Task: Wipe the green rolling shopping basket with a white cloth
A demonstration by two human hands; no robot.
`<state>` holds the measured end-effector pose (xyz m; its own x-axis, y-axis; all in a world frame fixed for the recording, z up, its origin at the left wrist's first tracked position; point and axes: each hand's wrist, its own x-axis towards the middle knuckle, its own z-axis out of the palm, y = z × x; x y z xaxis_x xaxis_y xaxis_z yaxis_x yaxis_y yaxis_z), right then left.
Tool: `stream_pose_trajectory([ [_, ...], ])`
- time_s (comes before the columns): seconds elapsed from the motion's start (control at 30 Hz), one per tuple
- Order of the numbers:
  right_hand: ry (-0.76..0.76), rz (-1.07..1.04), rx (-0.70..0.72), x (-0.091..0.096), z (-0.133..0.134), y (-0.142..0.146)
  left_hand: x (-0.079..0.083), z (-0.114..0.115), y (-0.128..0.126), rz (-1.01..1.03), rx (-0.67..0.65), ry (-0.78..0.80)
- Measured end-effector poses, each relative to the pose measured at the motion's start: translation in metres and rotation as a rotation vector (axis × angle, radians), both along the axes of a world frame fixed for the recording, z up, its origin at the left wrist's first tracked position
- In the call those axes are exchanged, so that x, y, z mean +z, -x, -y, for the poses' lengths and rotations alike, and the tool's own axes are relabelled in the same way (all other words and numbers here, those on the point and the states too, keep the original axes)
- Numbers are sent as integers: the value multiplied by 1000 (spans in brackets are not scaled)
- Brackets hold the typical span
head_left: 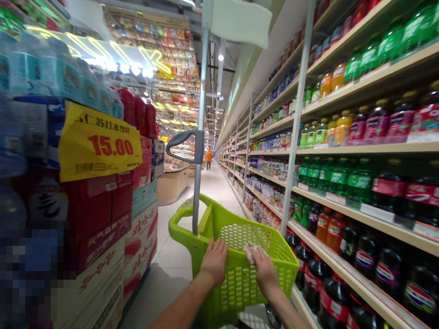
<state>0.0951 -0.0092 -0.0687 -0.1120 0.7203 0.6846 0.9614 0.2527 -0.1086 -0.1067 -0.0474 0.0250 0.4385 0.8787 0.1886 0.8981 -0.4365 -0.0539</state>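
A lime-green plastic shopping basket (281, 256) on wheels stands in the aisle in front of me, its grey pull handle (197, 183) raised upright. My left hand (214, 260) rests on the basket's near rim with fingers curled over it. My right hand (262, 267) is on the same rim, closed around a small pale crumpled thing (249, 250) that I cannot name. The basket's inside looks bare where it shows.
Shelves of bottled drinks (360, 183) run along the right. Stacked red and white cartons (113, 228) with a yellow 15.00 price sign (98, 145) stand on the left. The tiled aisle (212, 187) stretches ahead; a person in orange (208, 156) stands far down it.
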Motion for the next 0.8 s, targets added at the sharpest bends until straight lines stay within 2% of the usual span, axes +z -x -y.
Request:
stream_pose_trajectory([
  [0.07, -86, 21, 119, 1, -1, 29, 0, 0, -4, -9, -8, 16],
  [0.13, -111, 42, 170, 2, -1, 39, 1, 0, -3, -23, -25, 19],
  [0.2, -52, 53, 120, 2, 2, 20, 1, 0, 0, -33, -39, 12],
  [0.3, 107, 43, -94, 4, 8, -33, -3, 0, -1, -31, -39, -8],
  [0.37, 147, 42, -184, 6, 11, -49, -7, 0, -10, -32, -34, -13],
  [0.43, 112, 70, -141, 7, 12, -36, -12, 1, -23, -44, -36, -2],
  [0.5, 50, 116, -16, 7, 10, -6, -17, 1, -33, -54, -46, 18],
  [0.57, 20, 152, 66, 5, 8, 14, -19, 2, -36, -51, -58, 23],
  [0.6, 24, 158, 73, 4, 8, 15, -20, 1, -35, -48, -58, 16],
  [0.67, 72, 134, 1, 1, 10, -7, -20, 0, -28, -49, -53, -5],
  [0.8, 222, 10, -291, 2, 20, -77, -17, -1, -21, -54, -36, 5],
])
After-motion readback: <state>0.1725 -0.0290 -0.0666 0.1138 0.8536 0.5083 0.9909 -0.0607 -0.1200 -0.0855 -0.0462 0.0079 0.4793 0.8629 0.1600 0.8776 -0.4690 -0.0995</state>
